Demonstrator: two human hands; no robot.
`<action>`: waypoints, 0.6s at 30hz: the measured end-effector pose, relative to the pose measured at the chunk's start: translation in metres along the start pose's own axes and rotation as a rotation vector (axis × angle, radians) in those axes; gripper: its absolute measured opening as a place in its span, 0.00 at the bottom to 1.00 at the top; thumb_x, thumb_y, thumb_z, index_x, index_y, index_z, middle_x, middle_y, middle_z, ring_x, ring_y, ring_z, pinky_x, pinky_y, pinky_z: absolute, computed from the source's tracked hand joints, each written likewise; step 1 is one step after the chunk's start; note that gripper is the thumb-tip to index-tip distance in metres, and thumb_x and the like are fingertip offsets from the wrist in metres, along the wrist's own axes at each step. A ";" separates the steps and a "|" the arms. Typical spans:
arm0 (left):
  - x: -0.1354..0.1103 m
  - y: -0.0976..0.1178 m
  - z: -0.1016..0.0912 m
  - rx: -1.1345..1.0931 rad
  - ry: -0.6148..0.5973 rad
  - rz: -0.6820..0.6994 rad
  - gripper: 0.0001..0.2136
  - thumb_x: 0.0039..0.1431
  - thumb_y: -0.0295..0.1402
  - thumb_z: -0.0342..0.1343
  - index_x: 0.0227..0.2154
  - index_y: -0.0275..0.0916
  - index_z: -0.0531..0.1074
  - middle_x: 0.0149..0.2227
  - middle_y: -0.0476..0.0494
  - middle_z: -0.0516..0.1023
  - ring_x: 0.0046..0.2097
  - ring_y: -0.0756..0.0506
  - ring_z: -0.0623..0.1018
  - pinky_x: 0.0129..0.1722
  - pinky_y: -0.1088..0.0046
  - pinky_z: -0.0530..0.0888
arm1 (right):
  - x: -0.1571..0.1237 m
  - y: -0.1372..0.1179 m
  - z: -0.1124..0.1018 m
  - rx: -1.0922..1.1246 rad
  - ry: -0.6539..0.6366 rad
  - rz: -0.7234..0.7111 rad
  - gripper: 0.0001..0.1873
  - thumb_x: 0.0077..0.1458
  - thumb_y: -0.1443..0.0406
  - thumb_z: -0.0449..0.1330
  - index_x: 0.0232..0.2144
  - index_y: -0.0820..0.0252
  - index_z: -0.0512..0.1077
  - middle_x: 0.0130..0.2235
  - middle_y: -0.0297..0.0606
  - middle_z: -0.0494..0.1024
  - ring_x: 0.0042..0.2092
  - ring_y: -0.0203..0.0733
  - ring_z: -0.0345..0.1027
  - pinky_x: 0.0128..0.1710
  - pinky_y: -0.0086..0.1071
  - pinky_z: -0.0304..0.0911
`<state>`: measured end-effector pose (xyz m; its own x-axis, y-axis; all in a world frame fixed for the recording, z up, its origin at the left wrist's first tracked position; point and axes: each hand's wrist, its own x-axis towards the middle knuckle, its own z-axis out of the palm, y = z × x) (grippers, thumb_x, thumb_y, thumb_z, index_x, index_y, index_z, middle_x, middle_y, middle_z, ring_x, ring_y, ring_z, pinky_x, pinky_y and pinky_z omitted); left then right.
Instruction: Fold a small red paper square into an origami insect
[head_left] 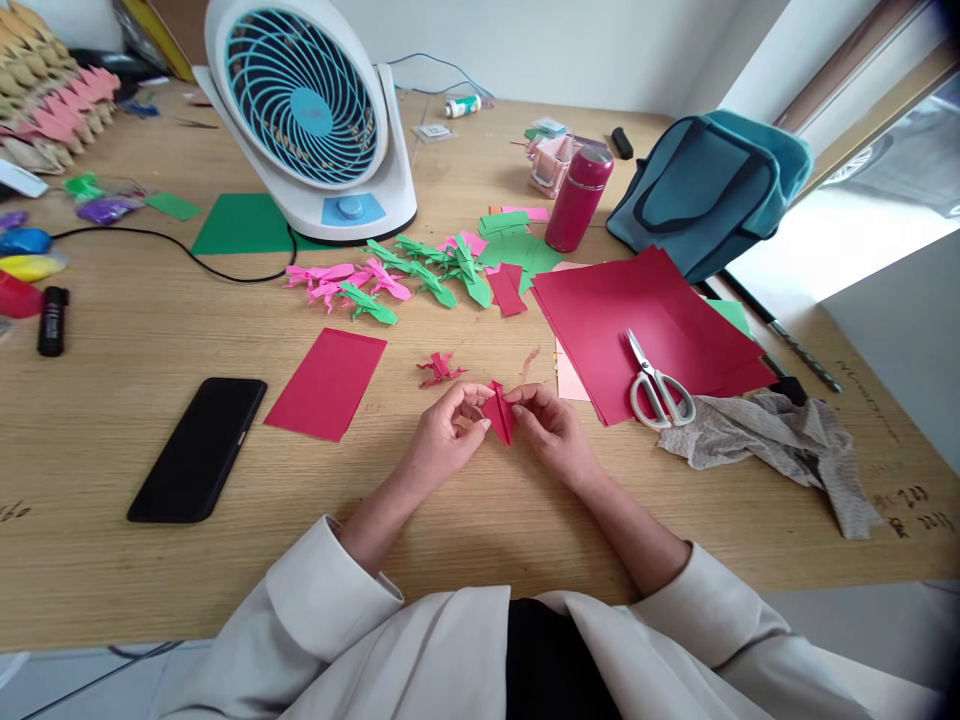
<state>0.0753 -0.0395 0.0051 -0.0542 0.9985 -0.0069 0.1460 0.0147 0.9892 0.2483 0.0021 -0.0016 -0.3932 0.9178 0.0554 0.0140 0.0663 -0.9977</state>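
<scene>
Between my two hands, just above the table, is a small piece of folded red paper (499,414), pointed toward me with a crease down its middle. My left hand (448,428) pinches its left edge between thumb and fingers. On the other side, my right hand (553,430) grips the right edge the same way. A small red origami figure with thin legs (440,369) lies just beyond my left hand. A flat red paper sheet (328,385) is farther left. White-handled scissors (658,388) rest on a stack of large red sheets (600,310) to the right.
Several green and pink origami figures (427,270) lie in front of a white fan (307,110). A black phone (199,450) is at left. A red bottle (579,198) and a teal bag (705,190) stand at back right. A grey cloth (780,440) lies right.
</scene>
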 end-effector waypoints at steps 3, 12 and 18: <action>0.000 0.001 0.000 0.033 -0.001 0.031 0.11 0.54 0.29 0.58 0.41 0.39 0.74 0.40 0.44 0.77 0.37 0.49 0.76 0.30 0.79 0.73 | 0.000 -0.001 0.000 -0.007 -0.005 0.009 0.14 0.60 0.54 0.58 0.40 0.57 0.71 0.37 0.38 0.76 0.38 0.39 0.68 0.40 0.34 0.66; 0.001 -0.005 -0.003 0.060 -0.010 0.054 0.11 0.57 0.27 0.53 0.41 0.38 0.76 0.40 0.43 0.79 0.39 0.48 0.77 0.34 0.77 0.72 | -0.001 -0.003 0.000 -0.001 -0.043 0.014 0.10 0.61 0.58 0.56 0.39 0.57 0.71 0.37 0.38 0.76 0.39 0.41 0.69 0.43 0.36 0.66; 0.001 -0.003 -0.004 0.022 -0.009 0.048 0.14 0.53 0.24 0.53 0.42 0.38 0.76 0.42 0.43 0.80 0.41 0.47 0.78 0.37 0.76 0.74 | -0.001 0.001 -0.001 -0.009 -0.072 -0.024 0.11 0.61 0.59 0.57 0.41 0.57 0.72 0.37 0.37 0.76 0.39 0.41 0.69 0.43 0.36 0.65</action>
<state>0.0710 -0.0390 0.0023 -0.0373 0.9985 0.0389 0.1696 -0.0321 0.9850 0.2494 0.0015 -0.0024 -0.4589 0.8852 0.0764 0.0118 0.0921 -0.9957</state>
